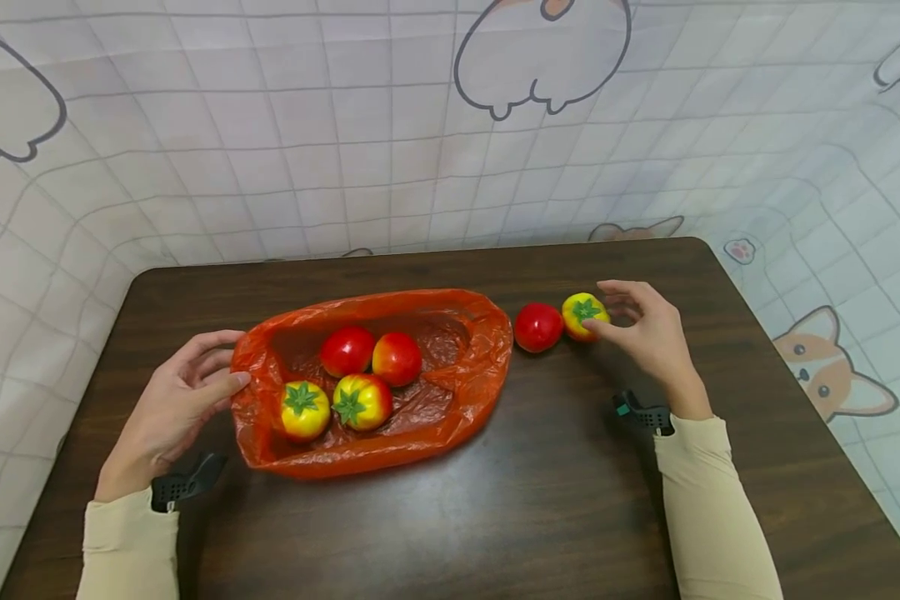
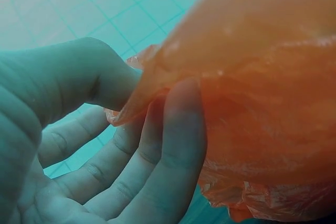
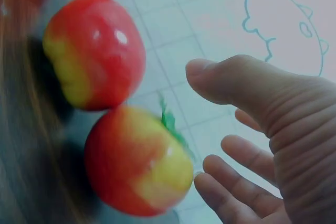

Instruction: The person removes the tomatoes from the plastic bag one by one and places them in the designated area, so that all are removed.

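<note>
The left grip (image 1: 172, 400) pinches the near end of an orange-red plastic bag (image 1: 483, 392) between thumb and fingers; the right grip (image 1: 648, 333) has thumb and fingers apart beside a leafy fruit (image 1: 583, 310), and whether they touch it I cannot tell. The bag, thin, crinkled and wide-mouthed, spreads rightward from the left grip across a dark brown bench (image 1: 450, 525). Inside, nearest that grip, sits a yellow fruit (image 1: 305, 410) with a green star-shaped leaf, then a half-yellow, half-red fruit (image 1: 367, 402) with a similar leaf; farther off are two mostly red fruits (image 1: 347, 351). The leafy fruit by the right grip is glossy, yellow blending into red, and touches a shiny red fruit (image 1: 537, 327) with a yellow patch on its leftward side.
</note>
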Demonstrator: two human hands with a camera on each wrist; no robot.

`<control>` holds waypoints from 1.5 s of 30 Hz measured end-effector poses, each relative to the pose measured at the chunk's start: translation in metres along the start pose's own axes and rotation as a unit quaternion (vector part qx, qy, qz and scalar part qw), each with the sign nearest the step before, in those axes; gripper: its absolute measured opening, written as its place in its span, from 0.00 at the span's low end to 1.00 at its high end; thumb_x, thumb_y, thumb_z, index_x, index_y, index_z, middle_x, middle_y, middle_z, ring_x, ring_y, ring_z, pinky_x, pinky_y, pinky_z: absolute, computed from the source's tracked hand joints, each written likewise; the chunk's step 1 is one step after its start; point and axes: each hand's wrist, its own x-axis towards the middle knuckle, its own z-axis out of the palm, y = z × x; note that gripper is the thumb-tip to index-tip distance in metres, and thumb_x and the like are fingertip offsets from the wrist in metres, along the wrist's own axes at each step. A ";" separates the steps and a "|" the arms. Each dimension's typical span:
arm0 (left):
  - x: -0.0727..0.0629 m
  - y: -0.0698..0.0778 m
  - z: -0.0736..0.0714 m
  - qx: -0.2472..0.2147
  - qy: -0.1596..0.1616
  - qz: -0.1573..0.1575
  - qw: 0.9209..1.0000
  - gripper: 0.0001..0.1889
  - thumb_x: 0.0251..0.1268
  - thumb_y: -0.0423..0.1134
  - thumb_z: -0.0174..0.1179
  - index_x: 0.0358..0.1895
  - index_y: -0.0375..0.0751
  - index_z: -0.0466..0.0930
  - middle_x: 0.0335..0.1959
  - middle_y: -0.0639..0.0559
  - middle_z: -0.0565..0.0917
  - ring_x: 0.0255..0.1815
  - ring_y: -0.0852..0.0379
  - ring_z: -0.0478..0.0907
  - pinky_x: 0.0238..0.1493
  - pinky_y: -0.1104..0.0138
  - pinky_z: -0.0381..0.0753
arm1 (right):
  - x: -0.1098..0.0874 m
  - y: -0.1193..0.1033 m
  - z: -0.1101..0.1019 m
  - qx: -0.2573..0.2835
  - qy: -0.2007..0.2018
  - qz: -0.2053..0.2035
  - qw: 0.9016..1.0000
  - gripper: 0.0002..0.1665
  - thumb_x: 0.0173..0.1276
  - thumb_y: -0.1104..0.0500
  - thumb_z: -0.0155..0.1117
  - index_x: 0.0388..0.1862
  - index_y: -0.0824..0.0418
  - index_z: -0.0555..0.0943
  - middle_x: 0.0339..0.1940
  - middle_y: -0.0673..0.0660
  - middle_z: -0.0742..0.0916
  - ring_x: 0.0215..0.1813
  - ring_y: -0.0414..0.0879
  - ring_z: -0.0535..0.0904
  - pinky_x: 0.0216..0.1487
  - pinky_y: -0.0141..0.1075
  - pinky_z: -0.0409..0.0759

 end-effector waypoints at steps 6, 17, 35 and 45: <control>0.001 0.001 0.001 0.007 0.000 0.001 1.000 0.27 0.73 0.29 0.61 0.71 0.48 0.67 0.56 0.59 0.84 0.48 0.64 0.88 0.47 0.70 0.90 | 0.000 -0.014 0.001 0.001 0.018 -0.031 0.999 0.32 0.63 0.56 0.79 0.65 0.57 0.81 0.60 0.60 0.84 0.60 0.53 0.83 0.65 0.24 0.80; 0.000 0.002 0.000 0.008 0.003 0.000 1.000 0.27 0.73 0.30 0.63 0.71 0.48 0.67 0.55 0.58 0.84 0.48 0.65 0.88 0.47 0.71 0.90 | 0.009 -0.046 0.005 0.023 0.007 -0.073 0.997 0.33 0.60 0.59 0.81 0.65 0.54 0.81 0.58 0.54 0.85 0.55 0.36 0.84 0.60 0.15 0.77; 0.001 0.001 0.006 0.030 0.009 -0.017 0.999 0.27 0.72 0.34 0.65 0.70 0.50 0.68 0.53 0.60 0.85 0.48 0.65 0.89 0.47 0.70 0.90 | 0.024 -0.105 0.045 0.052 -0.062 -0.161 0.984 0.31 0.61 0.58 0.80 0.63 0.55 0.81 0.57 0.57 0.85 0.58 0.56 0.86 0.65 0.47 0.83; 0.002 0.005 0.005 0.033 0.011 -0.013 0.999 0.28 0.71 0.36 0.66 0.70 0.50 0.68 0.54 0.59 0.84 0.48 0.64 0.89 0.47 0.68 0.90 | 0.031 -0.130 0.066 0.074 -0.066 -0.189 0.977 0.30 0.60 0.59 0.81 0.61 0.56 0.83 0.55 0.56 0.86 0.55 0.53 0.87 0.62 0.44 0.86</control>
